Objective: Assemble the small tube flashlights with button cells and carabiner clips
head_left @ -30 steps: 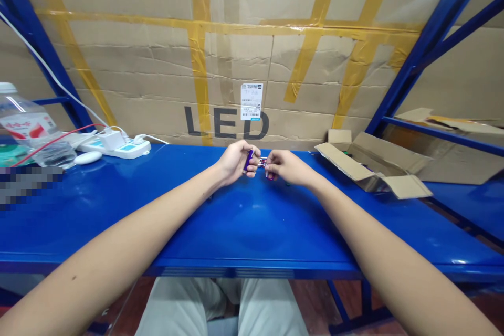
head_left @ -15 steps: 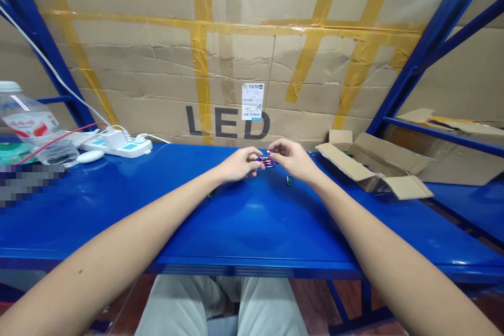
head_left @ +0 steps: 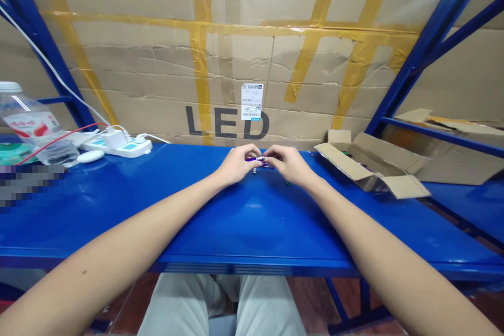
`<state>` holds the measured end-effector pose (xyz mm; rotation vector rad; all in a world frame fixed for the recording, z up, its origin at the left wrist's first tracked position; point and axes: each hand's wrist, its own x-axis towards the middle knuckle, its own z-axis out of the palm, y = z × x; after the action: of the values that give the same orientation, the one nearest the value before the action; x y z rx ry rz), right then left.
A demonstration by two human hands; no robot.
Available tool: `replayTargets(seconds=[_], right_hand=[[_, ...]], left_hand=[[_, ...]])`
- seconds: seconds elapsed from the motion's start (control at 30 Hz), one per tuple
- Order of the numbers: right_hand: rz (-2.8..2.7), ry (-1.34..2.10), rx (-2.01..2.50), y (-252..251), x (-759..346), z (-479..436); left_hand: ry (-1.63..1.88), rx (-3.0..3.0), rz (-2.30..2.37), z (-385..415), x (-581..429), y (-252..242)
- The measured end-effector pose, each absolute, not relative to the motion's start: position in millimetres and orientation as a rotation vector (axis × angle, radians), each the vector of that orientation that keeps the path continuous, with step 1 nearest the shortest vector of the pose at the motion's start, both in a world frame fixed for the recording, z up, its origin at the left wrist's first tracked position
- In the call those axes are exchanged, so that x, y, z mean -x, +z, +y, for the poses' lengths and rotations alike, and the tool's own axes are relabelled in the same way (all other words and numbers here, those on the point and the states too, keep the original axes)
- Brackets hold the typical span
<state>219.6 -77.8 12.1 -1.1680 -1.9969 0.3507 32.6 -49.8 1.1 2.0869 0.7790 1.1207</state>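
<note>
My left hand [head_left: 236, 165] pinches a small purple metallic cylinder [head_left: 250, 159] between thumb and fingers. The cylinder lies level just above the blue table. Closed at the fingertips, my right hand [head_left: 290, 164] grips a small silver end piece [head_left: 261, 158] that meets the cylinder's right end. Whether the two pieces are joined, I cannot tell. Below and behind the fingers lie several small purple and red shiny pieces [head_left: 268, 166], partly hidden. A small green ring-like piece [head_left: 287, 182] shows just under my right hand, mostly covered by it.
An open cardboard box [head_left: 405, 155] with small items stands at the right. On the left are a water bottle [head_left: 33, 128], a white power strip [head_left: 136, 148], a white oval object [head_left: 90, 156] and a red cable [head_left: 59, 138]. A large carton [head_left: 157, 73] rises behind the blue table [head_left: 252, 231].
My right hand has moved left and slightly down, bringing its small piece against the purple cylinder in my left hand. The green piece is now more covered by my right hand.
</note>
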Motion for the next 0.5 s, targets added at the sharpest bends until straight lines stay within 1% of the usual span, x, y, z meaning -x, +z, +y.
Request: replayTargets(seconds=[0.17,0.37,0.5], right_hand=[[-1.922,0.506,1.117,12.3,-221.2,-77.8],[-1.884,0.652,1.079,9.3,-224.9,-72.2],[-1.852,0.771,1.078,10.8,-223.2,-74.8]], left_hand=[[1.141,-2.14,0.843,-56.1,-34.1,4.9],[0.974,-2.339,0.987,-57.8,-33.5,11.0],[0.948,-2.341,0.916,-57.0,-32.3,9.9]])
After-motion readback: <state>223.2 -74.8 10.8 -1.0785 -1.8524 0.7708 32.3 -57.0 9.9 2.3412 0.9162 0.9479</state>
